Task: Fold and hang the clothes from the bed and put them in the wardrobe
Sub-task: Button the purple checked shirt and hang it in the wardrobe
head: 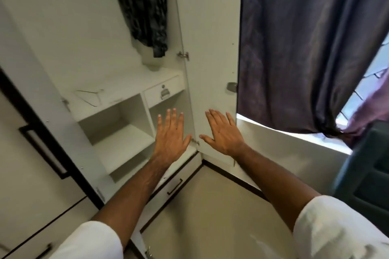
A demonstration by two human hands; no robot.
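Left hand [171,136] flat, right hand [223,132] flat, smooth white wardrobe [117,82]

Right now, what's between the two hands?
In the head view, the hinged edge of the open wardrobe door runs between the left hand and right hand, with a small hinge between the thumbs. Both hands are empty.

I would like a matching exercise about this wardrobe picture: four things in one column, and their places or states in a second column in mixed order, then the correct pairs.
Things:
1. dark garment
2. wire hanger
3. right hand
4. curtain

Places or states:
A. lies on the shelf
B. hangs inside the wardrobe
C. covers the window
D. open, in front of the door

Pairs: 1-B, 2-A, 3-D, 4-C
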